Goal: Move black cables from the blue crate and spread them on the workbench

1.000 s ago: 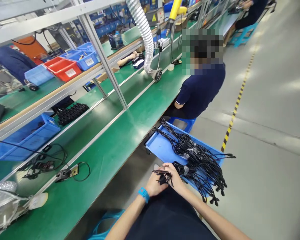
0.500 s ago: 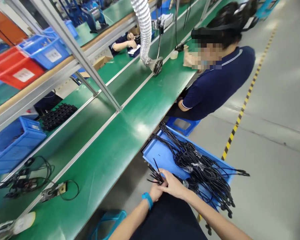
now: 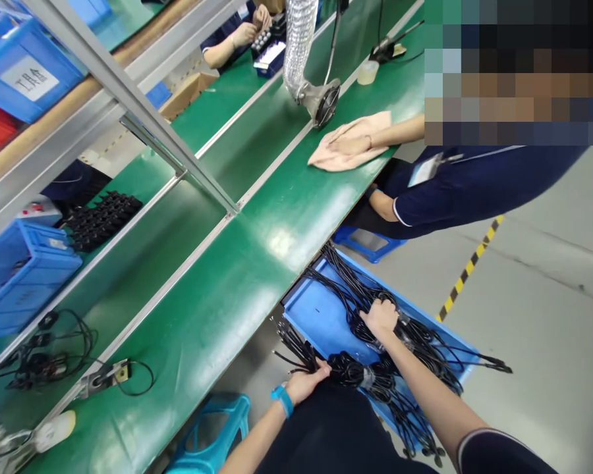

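Left hand (image 3: 306, 383), wearing a bright blue wristband (image 3: 282, 400), is closed around a small bundle of thin black cables (image 3: 296, 352); their stiff, glossy ends fan out past the fingers toward the edge of the green surface (image 3: 217, 309). Right hand (image 3: 380, 319) lies palm-down with fingers curled into a larger heap of coiled black cables (image 3: 405, 349) — whether it actually grips a coil or only presses on it cannot be told. The heap lies in a shallow, smooth blue plastic tray (image 3: 321, 316), set low beside the surface and in front of the person's dark-clothed lap; loose strands with moulded plug ends trail over the tray's far rim.

The surface is a long, matte green mat divided by pale metal rails. On it, at left, lie looped black leads with a small metal-faced connector (image 3: 106, 376). Further back sits a ribbed black moulded block (image 3: 101, 217) and a blue crate (image 3: 20, 270). A slanted grey metal post (image 3: 143, 118) crosses the view, and a corrugated silvery hose (image 3: 299, 46) ends in a round nozzle. A co-worker's hand (image 3: 348, 139) rests flat on a soft peach cloth (image 3: 353, 153). A turquoise plastic stool (image 3: 212, 428) stands below — well apart from the tray.
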The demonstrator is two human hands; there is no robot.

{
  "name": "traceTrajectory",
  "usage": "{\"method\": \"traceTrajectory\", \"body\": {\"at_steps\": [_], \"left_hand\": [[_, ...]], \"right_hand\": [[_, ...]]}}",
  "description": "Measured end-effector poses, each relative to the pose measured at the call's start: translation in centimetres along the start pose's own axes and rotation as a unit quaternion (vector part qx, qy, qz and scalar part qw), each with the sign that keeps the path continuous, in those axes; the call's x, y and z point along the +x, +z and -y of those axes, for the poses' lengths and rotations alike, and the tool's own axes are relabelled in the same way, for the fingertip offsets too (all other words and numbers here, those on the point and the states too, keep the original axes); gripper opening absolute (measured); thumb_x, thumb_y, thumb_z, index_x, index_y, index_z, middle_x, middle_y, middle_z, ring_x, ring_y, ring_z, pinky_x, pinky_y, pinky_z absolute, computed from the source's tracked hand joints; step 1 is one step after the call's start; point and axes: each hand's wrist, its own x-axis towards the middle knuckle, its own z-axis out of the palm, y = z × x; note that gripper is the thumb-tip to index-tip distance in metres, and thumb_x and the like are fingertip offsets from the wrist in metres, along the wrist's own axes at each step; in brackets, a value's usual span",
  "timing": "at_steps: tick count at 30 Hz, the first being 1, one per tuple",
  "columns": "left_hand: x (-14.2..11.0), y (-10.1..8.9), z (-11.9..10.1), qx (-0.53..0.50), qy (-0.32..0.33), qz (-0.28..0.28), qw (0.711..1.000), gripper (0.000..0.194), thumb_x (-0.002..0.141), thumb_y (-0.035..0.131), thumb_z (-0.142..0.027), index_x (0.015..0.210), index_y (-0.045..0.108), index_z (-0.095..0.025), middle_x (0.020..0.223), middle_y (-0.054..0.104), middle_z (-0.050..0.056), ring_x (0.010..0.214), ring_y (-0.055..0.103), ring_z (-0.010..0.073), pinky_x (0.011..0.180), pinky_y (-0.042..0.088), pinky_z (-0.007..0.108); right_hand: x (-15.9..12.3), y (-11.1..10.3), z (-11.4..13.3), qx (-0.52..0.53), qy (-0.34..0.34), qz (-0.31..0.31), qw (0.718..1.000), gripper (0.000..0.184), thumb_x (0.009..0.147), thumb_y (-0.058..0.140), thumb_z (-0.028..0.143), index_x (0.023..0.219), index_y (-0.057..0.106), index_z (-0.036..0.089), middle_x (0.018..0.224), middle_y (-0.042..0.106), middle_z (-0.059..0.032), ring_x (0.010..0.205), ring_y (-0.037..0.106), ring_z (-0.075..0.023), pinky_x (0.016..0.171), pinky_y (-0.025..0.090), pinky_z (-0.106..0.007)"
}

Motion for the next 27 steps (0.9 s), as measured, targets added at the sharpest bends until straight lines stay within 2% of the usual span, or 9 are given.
{"method": "traceTrajectory", "body": {"at_steps": [3,9,15,21,27], "left_hand": [[0.6,-0.3,-0.5,0.01,0.006,0.002,1.0,0.038,0.083,0.063,-0.056,0.088,0.069,-0.018,0.105,0.071,0.007,0.111,0.061,0.0251,0.105,0.043,0.039],[1.5,-0.4,-1.7,0.002,0.001,0.004,1.0,0.039,0.082,0.064,-0.056,0.083,0.067,-0.017,0.1,0.071,0.008,0.103,0.062,0.0235,0.1,0.045,0.037],[2.2,-0.6,-1.6,0.003,-0.01,0.001,1.0,0.043,0.08,0.065,-0.058,0.082,0.067,-0.015,0.099,0.071,0.009,0.103,0.062,0.0237,0.101,0.045,0.038],[2.3,-0.9,-1.5,0.004,-0.012,0.006,1.0,0.041,0.082,0.064,-0.057,0.086,0.067,-0.017,0.102,0.071,0.007,0.105,0.062,0.0227,0.103,0.044,0.037],[2.6,-0.9,-1.5,0.0,-0.019,0.006,1.0,0.041,0.079,0.066,-0.059,0.083,0.067,-0.018,0.102,0.072,0.007,0.108,0.062,0.0239,0.103,0.044,0.037]], "right_hand": [[-0.6,0.3,0.7,-0.035,-0.012,0.003,0.999,0.035,0.088,0.065,0.037,0.111,0.059,0.011,0.117,0.055,-0.0126,0.113,0.05,-0.0279,0.095,0.04,-0.043],[-2.2,0.1,0.1,-0.061,-0.128,0.053,0.989,0.023,0.092,0.062,0.035,0.101,0.062,0.013,0.107,0.059,-0.0073,0.11,0.051,-0.0241,0.099,0.038,-0.043],[0.6,-0.2,1.1,-0.093,-0.118,0.086,0.985,0.035,0.092,0.065,0.037,0.118,0.058,0.014,0.121,0.055,-0.0094,0.113,0.052,-0.0258,0.096,0.044,-0.045],[2.7,0.1,2.7,-0.093,-0.113,0.137,0.98,0.036,0.097,0.061,0.037,0.122,0.057,0.012,0.115,0.06,-0.0099,0.102,0.06,-0.022,0.092,0.051,-0.044],[4.9,-2.0,1.6,-0.062,-0.17,0.204,0.962,0.032,0.096,0.062,0.036,0.119,0.059,0.014,0.116,0.06,-0.0089,0.101,0.061,-0.0211,0.088,0.054,-0.041]]}}
